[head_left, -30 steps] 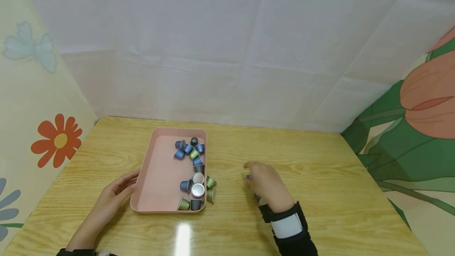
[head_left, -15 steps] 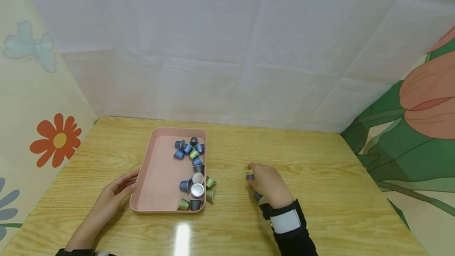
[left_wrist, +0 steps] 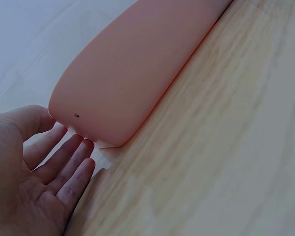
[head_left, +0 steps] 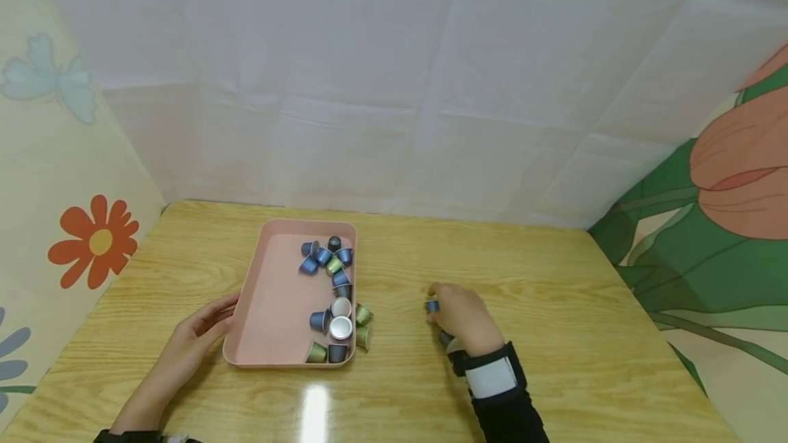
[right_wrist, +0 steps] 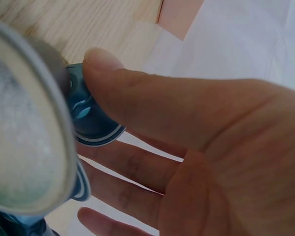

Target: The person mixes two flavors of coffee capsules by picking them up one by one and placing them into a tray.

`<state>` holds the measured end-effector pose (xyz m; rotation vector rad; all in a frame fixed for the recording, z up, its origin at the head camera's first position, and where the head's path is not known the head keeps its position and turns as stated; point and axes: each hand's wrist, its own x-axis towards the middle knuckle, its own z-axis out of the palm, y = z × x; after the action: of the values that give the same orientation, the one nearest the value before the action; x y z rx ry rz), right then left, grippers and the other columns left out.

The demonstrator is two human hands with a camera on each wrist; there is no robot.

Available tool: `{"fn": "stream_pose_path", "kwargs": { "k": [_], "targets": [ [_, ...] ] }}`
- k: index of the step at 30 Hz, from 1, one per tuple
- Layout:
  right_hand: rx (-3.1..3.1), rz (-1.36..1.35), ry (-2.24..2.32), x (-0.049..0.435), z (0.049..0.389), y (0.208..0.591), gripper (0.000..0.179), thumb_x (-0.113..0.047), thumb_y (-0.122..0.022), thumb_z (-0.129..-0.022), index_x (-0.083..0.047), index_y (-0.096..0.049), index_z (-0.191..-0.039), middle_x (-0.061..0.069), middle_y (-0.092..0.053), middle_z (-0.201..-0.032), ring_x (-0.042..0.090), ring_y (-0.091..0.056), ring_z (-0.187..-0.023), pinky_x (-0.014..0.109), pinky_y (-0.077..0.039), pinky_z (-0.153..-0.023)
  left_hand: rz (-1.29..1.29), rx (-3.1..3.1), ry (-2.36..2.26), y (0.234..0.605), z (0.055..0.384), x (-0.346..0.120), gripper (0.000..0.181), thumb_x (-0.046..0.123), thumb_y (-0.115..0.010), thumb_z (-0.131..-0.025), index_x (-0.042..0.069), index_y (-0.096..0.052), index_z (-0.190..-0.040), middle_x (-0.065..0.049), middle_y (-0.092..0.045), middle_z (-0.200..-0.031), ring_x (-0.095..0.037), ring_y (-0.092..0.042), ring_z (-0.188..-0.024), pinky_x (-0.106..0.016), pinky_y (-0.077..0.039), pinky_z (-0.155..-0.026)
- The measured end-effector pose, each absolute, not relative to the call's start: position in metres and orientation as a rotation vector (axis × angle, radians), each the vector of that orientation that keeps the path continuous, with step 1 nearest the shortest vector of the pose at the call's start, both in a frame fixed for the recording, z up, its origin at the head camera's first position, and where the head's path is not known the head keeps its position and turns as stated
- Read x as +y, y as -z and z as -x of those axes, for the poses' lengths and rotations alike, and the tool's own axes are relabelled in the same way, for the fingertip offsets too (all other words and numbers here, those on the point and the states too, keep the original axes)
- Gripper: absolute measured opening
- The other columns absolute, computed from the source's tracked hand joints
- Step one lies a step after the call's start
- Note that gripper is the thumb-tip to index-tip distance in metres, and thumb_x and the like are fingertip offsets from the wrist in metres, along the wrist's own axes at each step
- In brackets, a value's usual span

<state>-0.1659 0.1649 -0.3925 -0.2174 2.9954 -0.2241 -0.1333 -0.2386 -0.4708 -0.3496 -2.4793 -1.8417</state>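
My left hand (head_left: 193, 340) touches the left wall of a pink tray (head_left: 261, 292) with its fingertips. In the left wrist view its fingers are relaxed, bent slightly, against the tray's corner. To the right of the tray, my right hand (head_left: 470, 320) pinches a blue coffee capsule (right_wrist: 94, 115) between thumb and fingers, low over the table. A dark capsule (head_left: 446, 338) lies under the right wrist, partly hidden. Close to the right wrist camera looms a capsule's pale foil lid (right_wrist: 24, 128), with more blue capsules partly hidden behind it.
Several blue, dark and green capsules (head_left: 320, 321) lie along the tray's right side, some lid up. Two green capsules (head_left: 363, 338) rest on the wooden table (head_left: 554, 292) just outside the tray's right wall. A white sheet (head_left: 369, 87) hangs behind the table.
The right hand has shifted slightly, and more of the blue capsule at its fingertips and the dark capsule under the wrist shows. The left hand stays at the tray.
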Motion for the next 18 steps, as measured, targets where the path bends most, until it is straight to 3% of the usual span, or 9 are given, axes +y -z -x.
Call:
{"fn": "stream_pose_path", "kwargs": {
  "k": [18],
  "targets": [
    [3.014,0.252,0.240,0.1655,0.1683,0.3942,0.023,-0.015,-0.075,-0.075,-0.005,-0.070,-0.096,0.010,-0.072,-0.090,0.019,-0.062,-0.074,0.037,-0.056,-0.064,0.375,-2.441,1.894,0.4718,0.1340,-0.2393,0.047,0.015,-0.049,-0.097,-0.014,-0.041,-0.133,0.036,-0.052,-0.113,0.015,-0.053,-0.102,0.000,-0.045,-0.083]
  ]
}}
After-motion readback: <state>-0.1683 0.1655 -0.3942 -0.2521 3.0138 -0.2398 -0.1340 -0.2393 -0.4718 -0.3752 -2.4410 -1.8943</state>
